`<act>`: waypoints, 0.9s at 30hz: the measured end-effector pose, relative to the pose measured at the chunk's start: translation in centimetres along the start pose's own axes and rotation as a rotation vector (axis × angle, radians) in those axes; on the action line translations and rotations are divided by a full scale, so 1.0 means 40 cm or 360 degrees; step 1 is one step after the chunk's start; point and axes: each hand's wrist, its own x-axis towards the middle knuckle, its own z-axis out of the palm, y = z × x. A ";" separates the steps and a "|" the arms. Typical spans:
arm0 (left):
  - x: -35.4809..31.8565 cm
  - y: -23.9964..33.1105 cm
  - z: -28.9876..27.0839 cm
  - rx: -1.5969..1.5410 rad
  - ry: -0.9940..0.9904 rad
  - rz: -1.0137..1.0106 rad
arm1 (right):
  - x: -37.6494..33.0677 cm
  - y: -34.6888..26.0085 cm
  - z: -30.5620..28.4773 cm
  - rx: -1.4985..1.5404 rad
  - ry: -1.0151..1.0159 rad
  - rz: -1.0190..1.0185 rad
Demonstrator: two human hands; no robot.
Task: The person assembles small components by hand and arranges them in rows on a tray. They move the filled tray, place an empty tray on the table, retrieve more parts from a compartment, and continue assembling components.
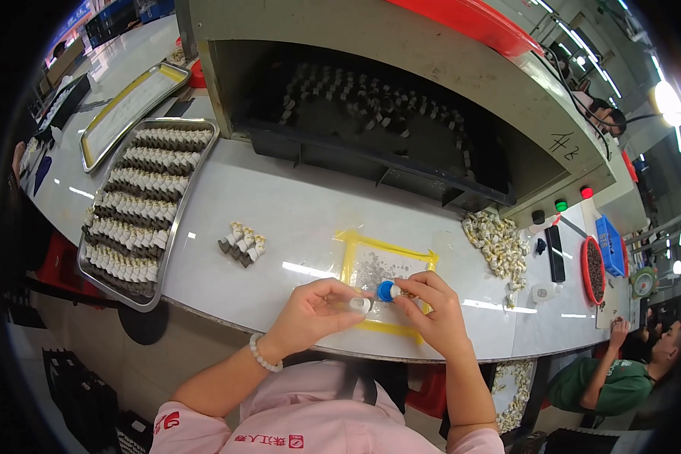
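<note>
Both hands are close together above a yellow-taped square (pixel 346 265) on the white table, spotted with wet-looking drops. My left hand (pixel 310 310) pinches a small white cylindrical piece (pixel 362 305) between thumb and fingers. In my right hand (pixel 439 310) is a small round blue piece with a white part (pixel 387 290), gripped by the fingertips and almost touching the white one. Their exact kinds are too small to tell. To the left lies a short cluster of small white-and-grey figure-like pieces (pixel 242 244).
A metal tray (pixel 172 250) of similar pieces in rows stands left, beside another tray (pixel 87 151). Ahead, a black bin (pixel 340 163) sits inside a metal housing (pixel 507 98). White-and-yellow pieces (pixel 495 242) are heaped right, near a red basket (pixel 585 265). A person in green (pixel 620 386) sits at right.
</note>
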 end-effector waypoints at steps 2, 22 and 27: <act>0.000 -0.002 0.001 -0.0065 0.0006 0.0003 | -0.007 -0.001 0.002 0.0093 0.0015 0.0031; 0.006 0.000 -0.009 -0.0019 -0.0263 -0.0330 | 0.012 -0.078 -0.016 0.0287 -0.0268 -0.0226; 0.003 -0.020 -0.015 -0.0175 -0.0227 -0.0264 | 0.014 -0.079 -0.011 0.0079 -0.0318 -0.0337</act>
